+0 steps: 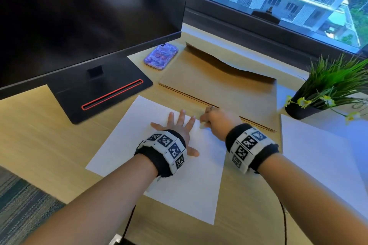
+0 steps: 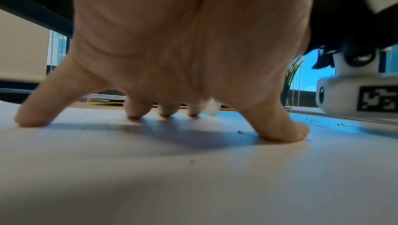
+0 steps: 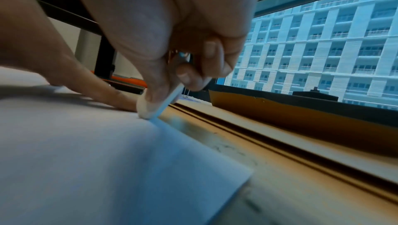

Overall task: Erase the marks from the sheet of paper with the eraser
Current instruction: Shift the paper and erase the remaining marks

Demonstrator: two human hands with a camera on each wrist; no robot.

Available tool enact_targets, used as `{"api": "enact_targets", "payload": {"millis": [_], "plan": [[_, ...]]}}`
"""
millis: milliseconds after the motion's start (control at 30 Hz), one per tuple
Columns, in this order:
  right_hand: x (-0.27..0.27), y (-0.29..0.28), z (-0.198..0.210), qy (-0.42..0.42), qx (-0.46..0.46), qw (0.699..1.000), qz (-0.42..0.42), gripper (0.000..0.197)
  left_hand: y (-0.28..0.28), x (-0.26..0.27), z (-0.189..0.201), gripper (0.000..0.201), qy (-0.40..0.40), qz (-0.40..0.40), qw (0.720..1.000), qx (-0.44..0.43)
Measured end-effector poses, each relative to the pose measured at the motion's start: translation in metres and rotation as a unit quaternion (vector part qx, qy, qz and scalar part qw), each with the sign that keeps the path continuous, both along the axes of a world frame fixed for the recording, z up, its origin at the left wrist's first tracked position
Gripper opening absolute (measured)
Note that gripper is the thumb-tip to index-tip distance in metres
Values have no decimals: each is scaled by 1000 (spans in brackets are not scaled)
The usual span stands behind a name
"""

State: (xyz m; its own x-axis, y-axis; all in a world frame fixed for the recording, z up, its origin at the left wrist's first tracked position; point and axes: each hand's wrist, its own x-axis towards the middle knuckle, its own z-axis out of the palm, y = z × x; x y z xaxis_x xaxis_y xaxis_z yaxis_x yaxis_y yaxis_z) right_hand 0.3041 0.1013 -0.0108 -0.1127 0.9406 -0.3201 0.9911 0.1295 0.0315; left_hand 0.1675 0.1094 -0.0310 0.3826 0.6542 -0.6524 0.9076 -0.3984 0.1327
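The left hand (image 1: 180,125), fingers spread, is pinning the thin, crease-prone sheet (image 1: 123,145); the right hand (image 1: 218,120) is pinching the soft eraser (image 3: 148,108) at its far edge.

Bare desk (image 1: 35,125) leftward; cardboard (image 1: 229,85) and plant (image 1: 326,89) rightward.

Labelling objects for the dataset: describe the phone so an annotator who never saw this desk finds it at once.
Start at the big black monitor at the desk's far left. By its lower right corner, between its black stand and the brown cardboard envelope, lies the phone in a glossy purple floral case. Nothing else there is purple and shiny.
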Motion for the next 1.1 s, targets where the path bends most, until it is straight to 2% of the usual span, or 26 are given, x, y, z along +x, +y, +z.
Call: {"api": "enact_targets", "payload": {"millis": [100,233,300,367,400,433,467,500,533,600,633,667,700,767,833,900,933,967,1000,1033,1067,1100], "plan": [[-10,-3,-1,19,33,999,-5,34,-1,-2,0,106,-6,-1,1000,5],[7,-23,2,-31,-22,999,16,26,0,-2,0,107,-1,1,1000,-2],[18,-30,0,-29,-37,999,-11,23,1,-2,-2,106,-2,-3,1000,-7],[27,-35,-7,70,-12,992,-102,20,4,-5,-1,101,-19,-12,1000,-12],[32,-38,-11,155,16,973,-169,18,6,-9,0,98,-40,-14,999,-17],[36,-40,-14,248,45,937,-240,19,10,-13,4,96,-70,-10,997,-24],[38,-43,-15,338,57,886,-311,22,15,-19,8,96,-99,0,995,-29],[38,-46,-15,428,49,821,-375,25,19,-26,12,98,-118,11,993,-26],[34,-50,-14,525,29,738,-423,25,23,-33,16,102,-119,15,993,-16],[23,-56,-11,699,-30,546,-460,19,29,-45,18,113,-61,-7,998,17],[14,-59,-10,747,-69,478,-456,17,31,-50,16,116,-17,-27,999,28],[5,-60,-10,775,-110,436,-444,18,32,-53,14,118,22,-42,998,33],[-5,-62,-11,791,-149,412,-427,22,31,-55,12,119,49,-50,997,32],[-29,-67,-14,797,-230,405,-385,28,30,-55,8,121,62,-47,997,18],[-52,-75,-18,780,-306,432,-334,28,30,-53,7,122,53,-45,998,1],[-63,-79,-25,757,-328,462,-327,34,29,-51,7,123,53,-51,997,-4],[-64,-78,-28,760,-313,457,-341,36,29,-50,7,123,54,-55,997,-3],[-61,-76,-31,774,-283,434,-364,34,28,-51,7,123,53,-58,997,-2],[-56,-73,-32,793,-237,398,-396,30,27,-52,7,122,52,-57,997,-2],[-48,-70,-34,810,-172,356,-432,25,25,-53,7,122,48,-54,997,-4],[-39,-67,-35,816,-93,328,-466,23,25,-54,6,121,44,-50,998,-7],[-30,-64,-36,805,-9,328,-494,24,24,-56,5,121,39,-46,998,-11]]}}
